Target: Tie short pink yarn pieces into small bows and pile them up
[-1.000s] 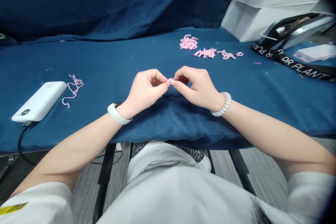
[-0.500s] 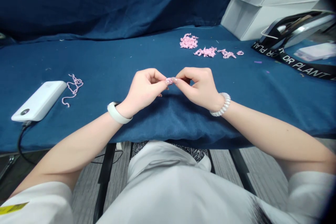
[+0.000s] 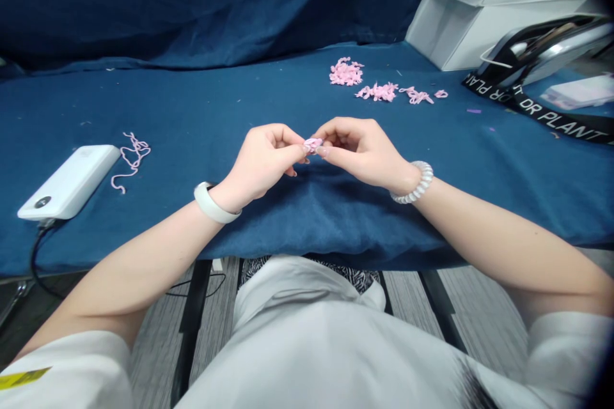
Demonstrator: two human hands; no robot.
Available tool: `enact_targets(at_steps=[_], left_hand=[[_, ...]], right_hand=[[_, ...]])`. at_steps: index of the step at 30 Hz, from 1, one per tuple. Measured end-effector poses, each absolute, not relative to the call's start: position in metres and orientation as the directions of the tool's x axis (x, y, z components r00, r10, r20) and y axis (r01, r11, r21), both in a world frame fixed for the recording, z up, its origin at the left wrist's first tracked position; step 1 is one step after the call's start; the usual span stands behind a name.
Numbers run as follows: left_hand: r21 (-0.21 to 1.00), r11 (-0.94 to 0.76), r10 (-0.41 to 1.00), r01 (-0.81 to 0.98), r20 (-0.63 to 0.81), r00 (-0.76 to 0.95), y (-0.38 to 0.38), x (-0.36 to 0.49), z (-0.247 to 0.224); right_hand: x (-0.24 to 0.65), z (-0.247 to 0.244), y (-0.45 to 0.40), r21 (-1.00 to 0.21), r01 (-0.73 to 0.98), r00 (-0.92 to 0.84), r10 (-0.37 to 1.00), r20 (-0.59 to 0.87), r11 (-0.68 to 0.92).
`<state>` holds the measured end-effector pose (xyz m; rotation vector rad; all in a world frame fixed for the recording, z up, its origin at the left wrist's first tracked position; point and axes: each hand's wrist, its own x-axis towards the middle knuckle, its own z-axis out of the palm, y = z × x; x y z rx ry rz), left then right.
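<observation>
My left hand (image 3: 261, 160) and my right hand (image 3: 359, 149) meet above the blue cloth (image 3: 307, 217). Thumb and fingertips of each hand pinch a small piece of pink yarn (image 3: 313, 145), partly hidden by the fingers. A white band (image 3: 211, 204) circles my left wrist, and a white spiral bracelet (image 3: 415, 184) circles my right. Farther off lie small heaps of pink yarn pieces (image 3: 346, 73), (image 3: 378, 92), with a looser bunch (image 3: 416, 96) beside them. A length of pink yarn (image 3: 132, 156) lies to the left.
A white power bank (image 3: 70, 182) with a black cable sits at the cloth's left side. At the back right stand a white paper bag (image 3: 480, 13) and a shiny black-and-silver object (image 3: 537, 51), with a black printed lanyard (image 3: 542, 112) in front.
The pink piece now shows more between my fingertips and looks slightly turned. My right wrist has shifted a little to the right, and both hands still pinch the piece.
</observation>
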<state>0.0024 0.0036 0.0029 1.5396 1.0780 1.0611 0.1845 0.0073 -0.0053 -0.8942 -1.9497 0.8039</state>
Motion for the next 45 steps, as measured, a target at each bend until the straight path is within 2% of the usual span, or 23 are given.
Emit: enact_targets(at_steps=[7, 20, 34, 37, 39, 41, 45], left_hand=[[0.979, -0.146, 0.959, 0.144, 0.105, 0.261, 0.003, 0.003, 0.005], [0.999, 0.021, 0.958, 0.031, -0.029, 0.285, 0.004, 0.003, 0.007], [0.998, 0.056, 0.946, -0.026, -0.045, 0.32, 0.007, 0.001, 0.005], [0.997, -0.049, 0.946, 0.051, 0.03, 0.322, 0.006, 0.001, 0.003], [0.962, -0.214, 0.933, 0.171, 0.149, 0.328, 0.004, 0.001, 0.001], [0.859, -0.411, 0.889, 0.305, 0.303, 0.345, 0.002, 0.001, -0.001], [0.547, -0.703, 0.71, 0.454, 0.567, 0.417, 0.0, -0.002, -0.005]], right_hand=[[0.184, -0.007, 0.007, -0.745, 0.342, -0.388, 0.808, 0.442, 0.572], [0.183, -0.004, 0.008, -0.87, 0.247, -0.37, 0.871, 0.322, 0.427], [0.182, -0.003, 0.008, -0.886, 0.281, -0.29, 0.912, 0.289, 0.37], [0.181, -0.003, 0.007, -0.886, 0.297, -0.269, 0.921, 0.281, 0.357], [0.18, -0.002, 0.006, -0.882, 0.314, -0.256, 0.925, 0.279, 0.353], [0.179, -0.001, 0.006, -0.875, 0.322, -0.258, 0.923, 0.287, 0.362], [0.18, -0.002, 0.007, -0.869, 0.298, -0.284, 0.906, 0.314, 0.395]])
